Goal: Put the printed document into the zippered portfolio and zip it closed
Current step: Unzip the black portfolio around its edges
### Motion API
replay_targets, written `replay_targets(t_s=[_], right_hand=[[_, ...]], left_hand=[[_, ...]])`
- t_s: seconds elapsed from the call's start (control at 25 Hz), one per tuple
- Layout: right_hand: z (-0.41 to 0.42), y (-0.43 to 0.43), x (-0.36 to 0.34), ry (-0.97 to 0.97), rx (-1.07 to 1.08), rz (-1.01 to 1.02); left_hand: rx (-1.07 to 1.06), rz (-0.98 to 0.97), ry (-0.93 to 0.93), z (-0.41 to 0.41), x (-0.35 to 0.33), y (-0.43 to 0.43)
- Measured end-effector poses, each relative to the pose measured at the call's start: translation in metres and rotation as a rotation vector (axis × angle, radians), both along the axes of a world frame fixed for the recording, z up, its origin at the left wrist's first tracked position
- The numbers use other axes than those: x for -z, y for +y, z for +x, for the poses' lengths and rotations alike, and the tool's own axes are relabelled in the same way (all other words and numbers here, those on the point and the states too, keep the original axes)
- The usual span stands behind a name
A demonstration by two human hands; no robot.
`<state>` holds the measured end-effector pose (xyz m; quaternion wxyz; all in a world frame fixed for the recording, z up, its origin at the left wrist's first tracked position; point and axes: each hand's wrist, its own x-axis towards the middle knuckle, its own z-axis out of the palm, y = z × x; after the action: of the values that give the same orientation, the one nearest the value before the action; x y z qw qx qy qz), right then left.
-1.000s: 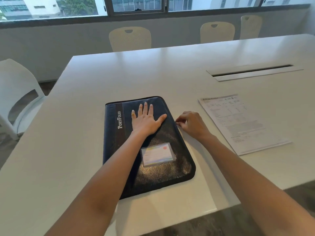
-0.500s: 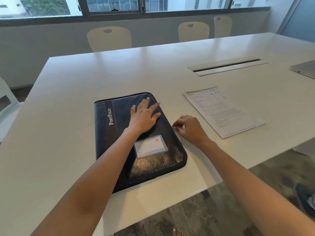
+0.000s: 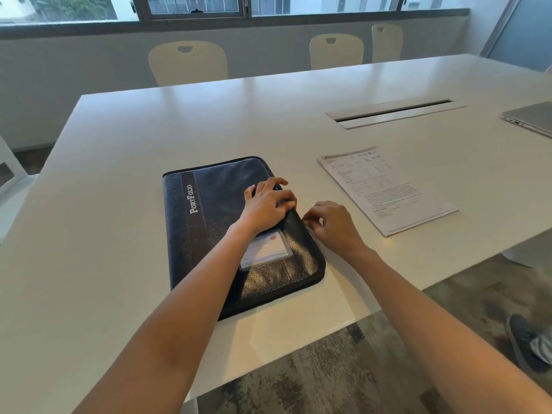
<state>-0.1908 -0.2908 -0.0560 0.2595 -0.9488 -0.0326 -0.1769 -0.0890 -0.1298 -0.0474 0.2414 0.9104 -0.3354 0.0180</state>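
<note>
A dark blue zippered portfolio [image 3: 209,210] lies shut on the white table [image 3: 104,234], with "PortFolio" printed on a stripe and a card window [image 3: 268,249] on its cover. My left hand [image 3: 265,204] rests on the cover, its fingers bent over the portfolio's right edge. My right hand [image 3: 331,225] sits just beside that edge with thumb and fingers pinched together at the zipper line; the zipper pull itself is hidden by the fingers. The printed document [image 3: 385,189] lies flat on the table to the right, apart from both hands.
A closed laptop [image 3: 531,118] lies at the far right edge. A cable slot [image 3: 394,112] runs across the table behind the document. Cream chairs [image 3: 188,62] stand along the far side. A shoe [image 3: 525,342] shows on the floor at lower right.
My left hand slid from flat on the middle of the cover to its right edge, and its fingers bent. My right hand moved slightly nearer along that edge. The camera view shifted right.
</note>
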Motion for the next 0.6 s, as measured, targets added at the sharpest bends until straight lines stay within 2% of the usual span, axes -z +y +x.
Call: replay_targets(t_s=[0.4,0.6], right_hand=[[-0.078,-0.014,0.003,0.03,-0.047,0.058],[-0.097,-0.011,0.003,0.04,-0.059,0.069]], left_hand=[[-0.029,-0.017,0.008,0.0,-0.004,-0.002],[-0.024,0.096,-0.036,-0.007,-0.006,-0.004]])
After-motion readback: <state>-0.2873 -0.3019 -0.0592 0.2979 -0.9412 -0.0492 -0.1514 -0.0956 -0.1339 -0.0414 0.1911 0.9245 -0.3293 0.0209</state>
